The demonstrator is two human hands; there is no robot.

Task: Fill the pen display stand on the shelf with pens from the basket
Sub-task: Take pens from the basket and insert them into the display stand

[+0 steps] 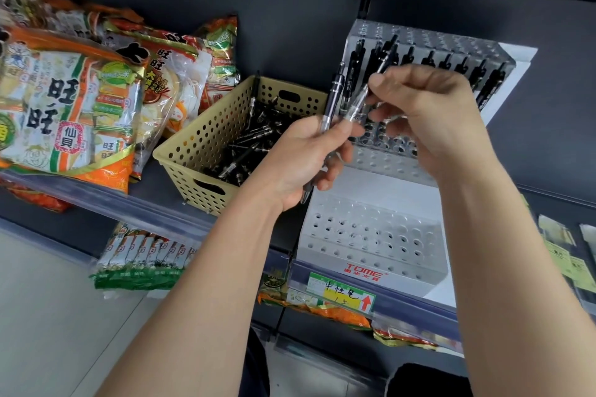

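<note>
Right hand [429,113] pinches a clear-barrelled pen [356,106] at frame centre, its axis slanting up-right, just before the pen display stand [371,229]. Left hand [303,155] grips a spare pen [333,97]; basket [193,151] lies left.

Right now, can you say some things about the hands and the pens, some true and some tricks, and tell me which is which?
1. The basket holds black pens. True.
2. The left hand is empty. False: it holds a dark pen.
3. The right hand pinches a second pen. True.
4. The front holes of the display stand are all full. False: they are empty; the back-row pens stand higher up.
5. Snack bags lie left of the basket. True.
</note>
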